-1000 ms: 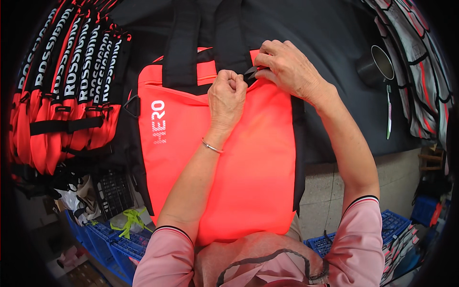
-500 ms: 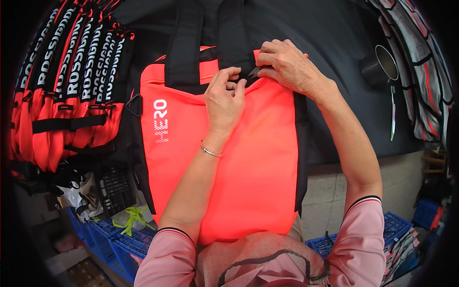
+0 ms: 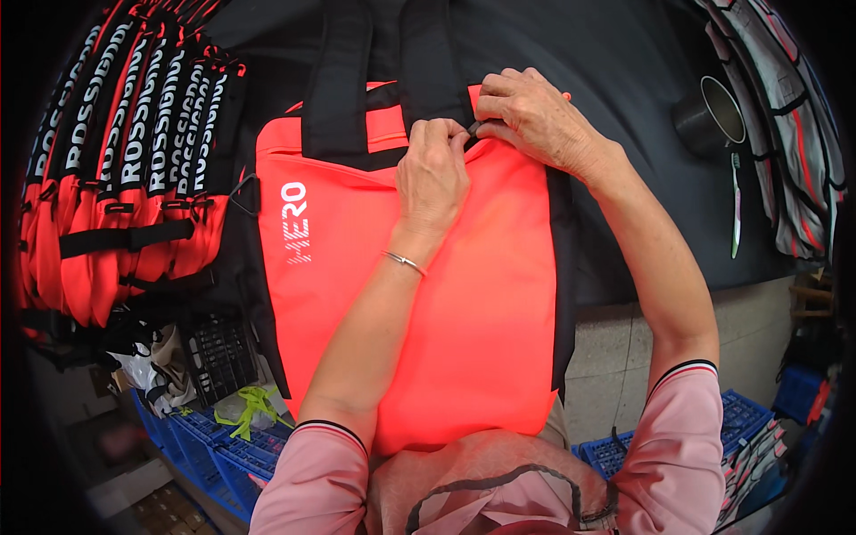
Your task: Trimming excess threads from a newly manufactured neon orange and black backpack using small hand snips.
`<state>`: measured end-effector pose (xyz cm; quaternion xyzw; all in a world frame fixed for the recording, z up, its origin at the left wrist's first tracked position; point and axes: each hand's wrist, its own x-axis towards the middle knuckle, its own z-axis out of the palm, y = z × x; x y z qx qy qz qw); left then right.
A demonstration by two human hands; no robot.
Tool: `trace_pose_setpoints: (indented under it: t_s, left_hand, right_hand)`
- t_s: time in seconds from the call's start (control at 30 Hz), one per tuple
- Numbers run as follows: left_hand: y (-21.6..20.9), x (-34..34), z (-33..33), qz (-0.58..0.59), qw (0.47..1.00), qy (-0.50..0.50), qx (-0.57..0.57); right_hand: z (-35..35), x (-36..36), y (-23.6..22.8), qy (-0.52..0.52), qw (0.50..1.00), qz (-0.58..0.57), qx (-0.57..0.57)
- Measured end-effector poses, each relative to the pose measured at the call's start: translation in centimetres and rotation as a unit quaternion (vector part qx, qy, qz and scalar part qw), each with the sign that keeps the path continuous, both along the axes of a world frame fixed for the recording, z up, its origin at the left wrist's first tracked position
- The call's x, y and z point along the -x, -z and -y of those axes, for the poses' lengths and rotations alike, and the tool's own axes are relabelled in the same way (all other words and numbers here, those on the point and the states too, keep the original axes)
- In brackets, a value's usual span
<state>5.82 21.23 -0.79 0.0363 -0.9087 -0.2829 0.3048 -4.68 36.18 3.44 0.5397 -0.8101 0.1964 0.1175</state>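
A bright orange-red backpack (image 3: 428,339) with black sides lies flat in front of me, its bottom against my body. Two black shoulder straps (image 3: 335,89) run away from me over its top. My left hand (image 3: 432,174) is closed in a pinch at the bag's upper edge, beside the right strap; what its fingertips hold is hidden. My right hand (image 3: 535,120) is closed around thread snips (image 3: 473,130), with only their dark tip showing between the two hands. The fingertips of both hands almost meet there.
A stack of red and black bags (image 3: 134,178) stands on the left of the black table (image 3: 615,241). To the right are a dark metal cup (image 3: 704,120), a toothbrush (image 3: 736,205) and hanging grey bags (image 3: 785,125). Blue crates (image 3: 192,446) sit below the table.
My left hand has moved slightly right and closed up against the tip of the snips. The snips' blades, visible before, are now mostly covered. The bag has shifted a little left.
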Motion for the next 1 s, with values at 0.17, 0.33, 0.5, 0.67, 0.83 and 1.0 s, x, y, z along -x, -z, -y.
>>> trace_pose_setpoints:
  t_s: [0.17, 0.33, 0.5, 0.67, 0.83, 1.0]
  left_hand:
    - [0.1, -0.1, 0.7, 0.005, 0.997, -0.003, -0.076]
    - [-1.7, -4.8, -3.1, -0.104, 0.964, 0.229, 0.083]
    - [-1.3, -8.1, -6.9, -0.046, 0.871, 0.489, -0.024]
    - [-0.9, -8.5, -5.6, -0.020, 0.885, 0.448, -0.124]
    - [-4.8, -2.7, 1.7, -0.117, 0.985, 0.122, -0.028]
    - [-2.2, -1.8, 7.9, 0.099, 0.994, 0.036, -0.004]
  right_hand:
    - [0.2, -0.8, -1.0, 0.042, 0.999, 0.008, 0.000]
    - [-3.7, 0.9, -0.6, 0.296, 0.918, 0.062, 0.256]
    - [-1.2, -0.5, -2.4, 0.351, 0.885, 0.127, 0.279]
    - [4.5, -2.1, -1.8, 0.341, 0.909, 0.180, 0.157]
    - [4.3, -2.8, 1.7, 0.346, 0.918, 0.103, 0.163]
    - [4.9, -3.3, 1.8, 0.353, 0.908, 0.114, 0.194]
